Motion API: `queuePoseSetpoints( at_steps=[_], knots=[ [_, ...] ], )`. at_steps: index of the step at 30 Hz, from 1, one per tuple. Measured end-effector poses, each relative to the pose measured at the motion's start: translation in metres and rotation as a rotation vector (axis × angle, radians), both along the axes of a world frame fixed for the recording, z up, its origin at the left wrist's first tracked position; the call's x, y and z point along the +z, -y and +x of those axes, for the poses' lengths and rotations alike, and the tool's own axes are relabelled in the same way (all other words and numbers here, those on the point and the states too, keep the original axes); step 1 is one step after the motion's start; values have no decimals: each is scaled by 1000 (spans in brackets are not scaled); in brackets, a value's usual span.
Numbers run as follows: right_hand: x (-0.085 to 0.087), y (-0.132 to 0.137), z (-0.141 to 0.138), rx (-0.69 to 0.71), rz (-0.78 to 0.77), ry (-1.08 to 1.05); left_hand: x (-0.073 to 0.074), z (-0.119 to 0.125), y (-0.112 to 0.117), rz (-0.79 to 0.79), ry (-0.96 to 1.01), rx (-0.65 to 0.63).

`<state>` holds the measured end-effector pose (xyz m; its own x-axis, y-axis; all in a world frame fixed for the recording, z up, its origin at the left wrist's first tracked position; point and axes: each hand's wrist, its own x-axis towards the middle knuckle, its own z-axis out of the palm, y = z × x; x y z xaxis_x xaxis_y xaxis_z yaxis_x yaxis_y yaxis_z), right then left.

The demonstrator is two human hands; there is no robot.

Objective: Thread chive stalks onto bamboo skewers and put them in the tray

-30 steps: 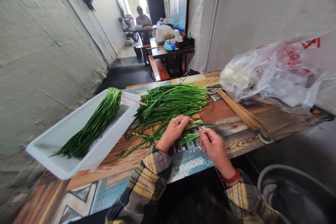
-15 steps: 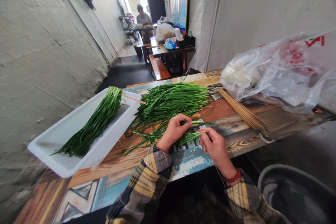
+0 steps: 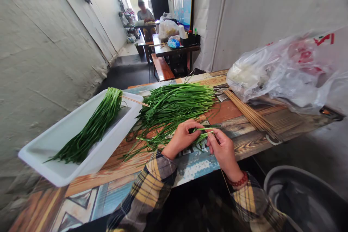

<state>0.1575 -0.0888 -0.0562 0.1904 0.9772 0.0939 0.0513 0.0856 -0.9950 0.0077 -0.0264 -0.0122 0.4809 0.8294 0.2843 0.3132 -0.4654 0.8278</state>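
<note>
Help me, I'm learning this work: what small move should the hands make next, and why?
Probably ease the green stem by its pale end onto the thin stick in the right hand. The left hand appears to pinch that stem, its end close to the right hand, and the bunch in the white tray has sticks at its pale end.

Green stalks (image 3: 178, 102) (pale-ended) lie heaped, roughly parallel.

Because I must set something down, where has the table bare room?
On the table, bare room lies near-left, between white tray and left sleeve; a smaller patch lies right of the stick bundle, nearer than the plastic bag. Crowded: the middle, with green stalks, left hand and right hand.
</note>
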Motion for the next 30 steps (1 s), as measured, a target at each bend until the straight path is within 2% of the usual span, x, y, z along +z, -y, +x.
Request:
queuePoseSetpoints(
  at_steps=[30],
  knots=[
    [2, 0, 1, 35, -2, -20, 2, 5, 3, 39, 76, 83]
  ],
)
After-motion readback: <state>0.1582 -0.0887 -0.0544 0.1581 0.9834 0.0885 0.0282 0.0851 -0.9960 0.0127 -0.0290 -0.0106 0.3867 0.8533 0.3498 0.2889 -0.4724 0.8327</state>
